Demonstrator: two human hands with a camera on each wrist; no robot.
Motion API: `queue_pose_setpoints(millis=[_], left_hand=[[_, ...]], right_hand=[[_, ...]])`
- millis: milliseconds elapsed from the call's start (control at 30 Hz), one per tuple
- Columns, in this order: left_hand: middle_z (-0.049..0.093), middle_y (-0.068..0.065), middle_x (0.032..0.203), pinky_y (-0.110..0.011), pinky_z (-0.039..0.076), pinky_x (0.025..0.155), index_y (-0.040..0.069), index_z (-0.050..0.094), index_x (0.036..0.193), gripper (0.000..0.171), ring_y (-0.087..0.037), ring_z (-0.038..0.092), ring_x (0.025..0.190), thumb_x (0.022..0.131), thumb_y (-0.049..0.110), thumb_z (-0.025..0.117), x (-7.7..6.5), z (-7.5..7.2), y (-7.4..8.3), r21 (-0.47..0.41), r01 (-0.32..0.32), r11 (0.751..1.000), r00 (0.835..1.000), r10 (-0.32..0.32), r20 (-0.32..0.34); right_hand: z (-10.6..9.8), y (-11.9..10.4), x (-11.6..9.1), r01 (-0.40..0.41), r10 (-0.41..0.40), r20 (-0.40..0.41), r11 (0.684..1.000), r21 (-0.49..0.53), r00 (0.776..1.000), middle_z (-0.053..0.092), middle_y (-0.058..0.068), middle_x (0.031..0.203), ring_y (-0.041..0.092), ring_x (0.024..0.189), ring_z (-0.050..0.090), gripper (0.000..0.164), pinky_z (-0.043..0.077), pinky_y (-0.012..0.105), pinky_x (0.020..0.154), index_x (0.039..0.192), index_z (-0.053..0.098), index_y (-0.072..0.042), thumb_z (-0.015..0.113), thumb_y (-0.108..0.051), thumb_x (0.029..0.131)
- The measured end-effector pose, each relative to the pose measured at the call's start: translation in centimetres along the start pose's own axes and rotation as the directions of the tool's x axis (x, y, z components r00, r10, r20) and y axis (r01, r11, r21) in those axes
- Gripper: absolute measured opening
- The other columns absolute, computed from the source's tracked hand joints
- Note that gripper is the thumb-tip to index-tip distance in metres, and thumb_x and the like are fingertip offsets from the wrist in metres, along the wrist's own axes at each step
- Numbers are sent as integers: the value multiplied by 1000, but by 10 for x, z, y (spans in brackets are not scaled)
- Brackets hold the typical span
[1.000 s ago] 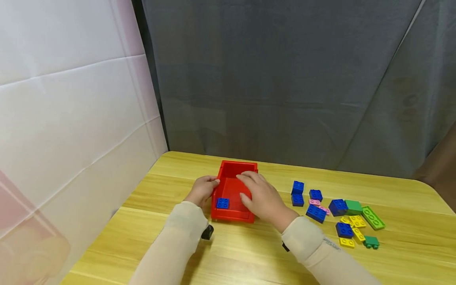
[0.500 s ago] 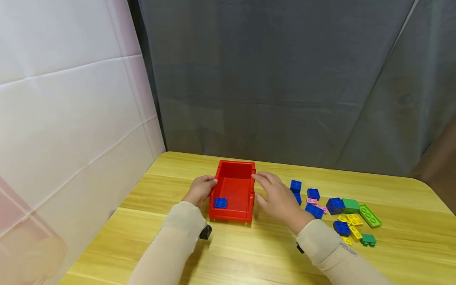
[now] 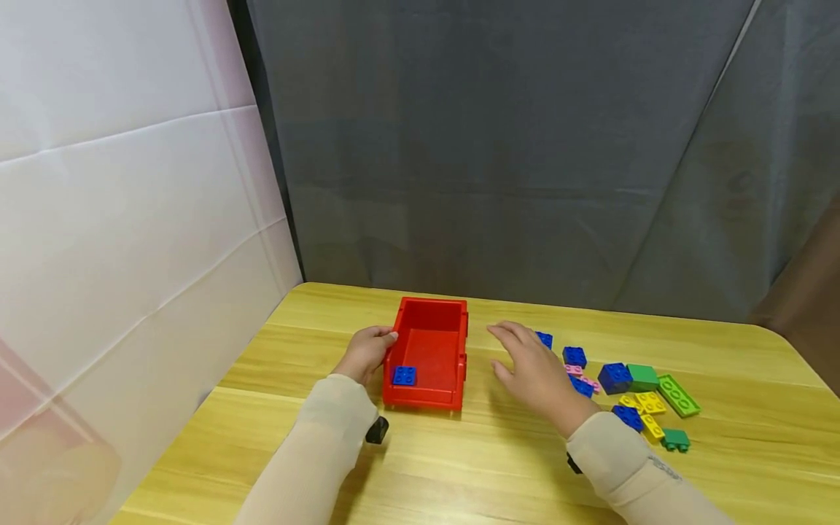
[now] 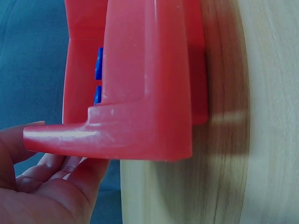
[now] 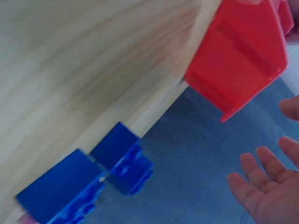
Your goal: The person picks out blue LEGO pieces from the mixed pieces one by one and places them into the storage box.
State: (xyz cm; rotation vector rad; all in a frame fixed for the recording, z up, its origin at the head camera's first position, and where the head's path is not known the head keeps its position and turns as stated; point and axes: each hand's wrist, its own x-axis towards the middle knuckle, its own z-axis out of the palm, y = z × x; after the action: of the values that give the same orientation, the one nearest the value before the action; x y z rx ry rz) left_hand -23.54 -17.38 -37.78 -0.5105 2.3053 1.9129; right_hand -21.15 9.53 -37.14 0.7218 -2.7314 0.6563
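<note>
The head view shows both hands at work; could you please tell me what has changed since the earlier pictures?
The right hand has moved rightward from over the red box toward the loose bricks, visibly taking or releasing nothing. The left hand still grips the box's left side, and the blue brick stays in its near left corner.

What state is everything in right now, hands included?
Red bin, open side up
Blue brick, studs up inside the bin, near-left corner
Left hand, gripping the bin's left rim
Right hand, holding nothing, apart from the bin
Other bricks, outside, right of the bin; whether any are joined is unclear
</note>
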Motion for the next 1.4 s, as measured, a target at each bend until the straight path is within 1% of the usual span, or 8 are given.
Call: queue_pose_setpoints(millis=[167,333,400,533,633,833,1133,1400], left_hand=[[54,-25,130,-46,44,102,-6,51,132,35,-38,54,116,101,12,47,0,0,-1,15,2,1000,1000,-2,-6],[54,-25,131,-47,44,102,-6,51,132,36,-38,54,117,101,12,47,-1,0,0,18,0,1000,1000,0,-5],[53,-25,131,-47,44,102,-6,51,132,36,-38,53,117,102,12,47,-1,-1,0,17,-2,1000,1000,2,-1],[53,-24,132,-47,43,103,-5,50,133,36,-38,53,118,102,13,47,-2,-3,0,26,7,1000,1000,-7,-1],[53,-23,133,-47,43,103,-4,50,134,36,-38,52,119,102,14,47,-2,-3,1,32,16,999,1000,-16,-1],[52,-24,133,-47,43,104,-4,50,133,36,-38,51,119,102,13,47,-2,-4,1,19,18,1000,1000,-18,2],[51,-24,133,-47,43,103,-5,50,134,36,-38,51,120,102,12,46,-3,-4,2,20,25,999,1000,-24,-7],[52,-24,134,-47,43,103,-4,50,133,36,-38,52,119,102,13,47,-4,-3,3,26,23,999,1000,-22,-9]], right_hand=[[0,11,-7,-30,30,10,999,-9,999,49,13,139,34,127,47,57,42,54,101,140,49,-9,70,-16,88],[0,22,-14,-70,71,16,997,-44,997,49,14,138,35,128,46,58,42,54,101,140,48,-8,71,-16,87],[1,26,-17,-77,78,9,996,-53,997,50,15,137,36,128,46,58,42,55,100,139,49,-8,71,-16,87],[2,32,-21,-64,63,-18,996,-63,998,51,17,135,38,126,47,56,43,55,99,137,52,-6,72,-15,86],[1,36,-25,-75,73,-21,995,-73,997,52,18,134,39,125,48,55,44,56,98,136,52,-5,72,-16,86],[-5,41,-31,-133,135,12,986,-102,991,51,21,136,41,126,46,55,44,58,96,137,51,-5,70,-17,87],[-13,46,-39,-155,162,44,979,-132,986,53,23,130,42,121,49,51,44,59,95,133,53,1,68,-15,87],[-16,51,-42,-213,233,100,960,-179,967,53,26,129,45,122,48,50,43,59,97,131,55,3,69,-17,87]])
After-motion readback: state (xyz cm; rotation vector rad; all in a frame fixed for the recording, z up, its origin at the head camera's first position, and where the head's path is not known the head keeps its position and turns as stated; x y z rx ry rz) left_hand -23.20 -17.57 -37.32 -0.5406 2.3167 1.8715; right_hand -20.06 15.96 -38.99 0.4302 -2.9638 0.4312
